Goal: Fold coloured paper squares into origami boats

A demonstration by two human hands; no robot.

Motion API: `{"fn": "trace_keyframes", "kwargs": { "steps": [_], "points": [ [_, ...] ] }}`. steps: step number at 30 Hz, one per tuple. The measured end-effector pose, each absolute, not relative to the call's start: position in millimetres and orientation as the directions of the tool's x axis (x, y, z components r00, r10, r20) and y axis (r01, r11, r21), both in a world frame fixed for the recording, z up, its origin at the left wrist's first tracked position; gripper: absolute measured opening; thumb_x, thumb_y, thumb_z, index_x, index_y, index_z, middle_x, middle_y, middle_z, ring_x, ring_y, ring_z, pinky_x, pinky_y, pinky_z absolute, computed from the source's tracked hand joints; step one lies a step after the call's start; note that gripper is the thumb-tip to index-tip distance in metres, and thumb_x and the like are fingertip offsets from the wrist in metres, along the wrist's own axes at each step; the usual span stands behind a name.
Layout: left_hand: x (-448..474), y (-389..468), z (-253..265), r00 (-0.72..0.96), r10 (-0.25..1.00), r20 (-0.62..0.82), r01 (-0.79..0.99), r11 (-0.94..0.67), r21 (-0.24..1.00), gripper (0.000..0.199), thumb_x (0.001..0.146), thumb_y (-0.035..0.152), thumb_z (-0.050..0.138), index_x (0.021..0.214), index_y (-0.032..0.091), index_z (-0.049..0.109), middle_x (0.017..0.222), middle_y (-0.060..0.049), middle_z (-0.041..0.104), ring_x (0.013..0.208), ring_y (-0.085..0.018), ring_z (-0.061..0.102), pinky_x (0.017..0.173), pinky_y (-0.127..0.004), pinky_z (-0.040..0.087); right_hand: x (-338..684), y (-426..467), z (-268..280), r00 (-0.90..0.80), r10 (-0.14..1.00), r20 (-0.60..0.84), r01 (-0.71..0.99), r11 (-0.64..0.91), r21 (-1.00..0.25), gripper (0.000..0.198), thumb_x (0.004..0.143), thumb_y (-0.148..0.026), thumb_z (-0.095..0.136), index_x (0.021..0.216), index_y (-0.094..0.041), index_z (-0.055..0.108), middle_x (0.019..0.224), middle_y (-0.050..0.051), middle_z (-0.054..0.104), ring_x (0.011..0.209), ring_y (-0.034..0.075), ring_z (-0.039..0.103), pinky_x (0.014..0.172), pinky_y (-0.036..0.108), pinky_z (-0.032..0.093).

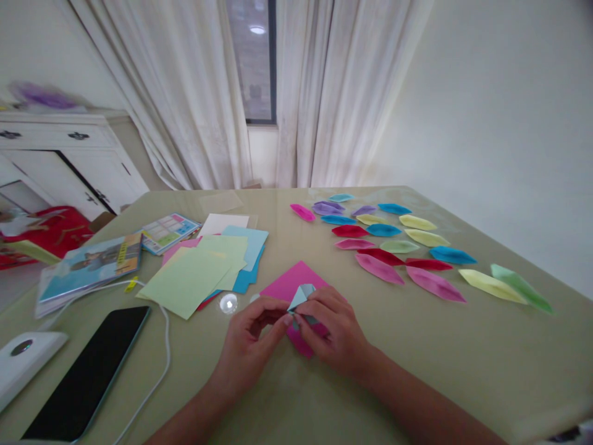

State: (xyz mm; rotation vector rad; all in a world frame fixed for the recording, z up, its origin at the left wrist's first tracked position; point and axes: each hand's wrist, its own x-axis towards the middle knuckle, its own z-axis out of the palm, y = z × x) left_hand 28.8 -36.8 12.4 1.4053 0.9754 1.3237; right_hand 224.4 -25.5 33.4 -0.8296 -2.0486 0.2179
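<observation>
Between my two hands is a small folded piece of light blue paper point(302, 294). My left hand point(252, 337) pinches its left corner with thumb and fingertips. The right side of the same paper is gripped by my right hand point(336, 327), whose fingers cover much of it. Beneath both hands a magenta square of paper point(300, 276) lies flat on the table, turned corner-up and partly hidden. The lower folds of the blue piece are hidden by my fingers.
Folded boat-shaped papers point(430, 281) in several colours spread over the right side. Loose paper sheets point(185, 278) lie at left, near booklets point(92, 266). A black phone point(88, 377), a white cable point(167, 346) and a white device point(28, 364) occupy the near left.
</observation>
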Motion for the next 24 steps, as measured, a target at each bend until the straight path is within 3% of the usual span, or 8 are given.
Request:
{"fn": "trace_keyframes", "kwargs": {
  "steps": [11,14,16,19,24],
  "points": [
    [24.1,-30.8,12.3,0.05,0.964,0.261,0.007,-0.262,0.965,0.011,0.093,0.031,0.076,0.099,0.021,0.078,0.088,-0.001,0.08,0.08,-0.015,0.078,0.074,-0.022,0.064,226.9,-21.8,34.4,-0.404,0.607,0.684,0.49,0.775,-0.398,0.007,0.102,-0.019,0.063,0.097,-0.019,0.069,0.089,0.005,0.073,0.082,0.02,0.062,0.08,0.038,0.045],
    [21.9,-28.9,8.3,0.058,0.95,0.308,0.074,-0.311,0.947,0.015,0.094,0.027,0.075,0.109,0.023,0.075,0.097,-0.002,0.08,0.087,-0.016,0.079,0.079,-0.024,0.065,227.3,-21.9,34.3,-0.409,0.613,0.676,0.513,0.767,-0.385,0.01,0.104,-0.019,0.061,0.096,-0.019,0.068,0.088,0.005,0.072,0.082,0.021,0.06,0.08,0.038,0.044],
    [19.6,-28.6,6.7,0.075,0.894,0.441,0.194,-0.447,0.873,0.025,0.095,0.022,0.074,0.119,0.024,0.069,0.1,-0.002,0.079,0.088,-0.015,0.077,0.08,-0.024,0.064,227.8,-22.0,33.5,-0.419,0.616,0.667,0.535,0.761,-0.367,0.011,0.104,-0.019,0.06,0.097,-0.019,0.068,0.088,0.005,0.072,0.083,0.021,0.059,0.081,0.038,0.043],
    [16.2,-29.6,7.6,0.205,0.753,0.626,0.337,-0.655,0.677,0.021,0.096,0.014,0.069,0.114,0.024,0.067,0.102,-0.001,0.075,0.088,-0.014,0.074,0.081,-0.024,0.061,228.5,-22.2,31.7,-0.457,0.593,0.663,0.543,0.776,-0.321,0.012,0.105,-0.019,0.058,0.099,-0.019,0.069,0.09,0.006,0.072,0.085,0.022,0.058,0.081,0.039,0.043],
    [12.4,-30.5,14.6,0.364,0.681,0.636,0.411,-0.73,0.546,0.024,0.103,0.01,0.056,0.113,0.024,0.073,0.106,-0.005,0.074,0.095,-0.015,0.072,0.084,-0.023,0.057,229.9,-20.5,32.2,-0.505,0.572,0.646,0.534,0.796,-0.287,0.017,0.107,-0.021,0.053,0.1,-0.019,0.069,0.093,0.006,0.074,0.087,0.022,0.06,0.084,0.039,0.044]
  ]
}}
